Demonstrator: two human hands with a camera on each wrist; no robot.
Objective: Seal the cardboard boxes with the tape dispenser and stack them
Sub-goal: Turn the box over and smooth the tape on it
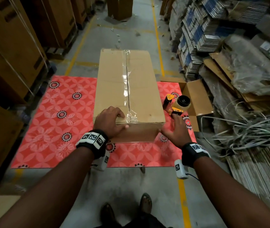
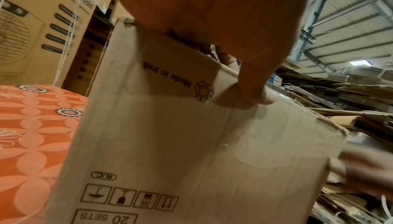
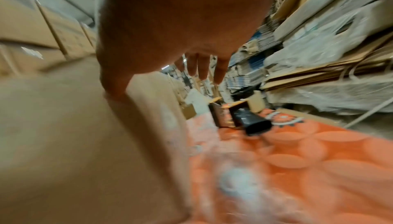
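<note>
A long cardboard box (image 1: pixel 139 89) lies on a red floral mat (image 1: pixel 57 120), with clear tape (image 1: pixel 125 83) along its top seam. My left hand (image 1: pixel 112 119) wraps its near top edge, fingers bent on top. In the left wrist view the thumb (image 2: pixel 255 93) presses the printed front face of the box (image 2: pixel 170 143). My right hand (image 1: pixel 175 129) is spread at the near right corner and holds nothing; it is blurred in the left wrist view (image 2: pixel 365 172). The yellow tape dispenser (image 1: pixel 177 103) lies on the mat just past its fingers (image 3: pixel 202 69), handle (image 3: pixel 251 121) toward me.
An open cardboard box (image 1: pixel 195 92) sits behind the dispenser. Stacks of flattened cartons (image 1: pixel 205 30), plastic-wrapped cardboard and loose straps (image 1: pixel 246 134) crowd the right side. Tall strapped boxes (image 1: pixel 7 46) line the left. My feet (image 1: pixel 145 203) stand on the concrete floor before the mat.
</note>
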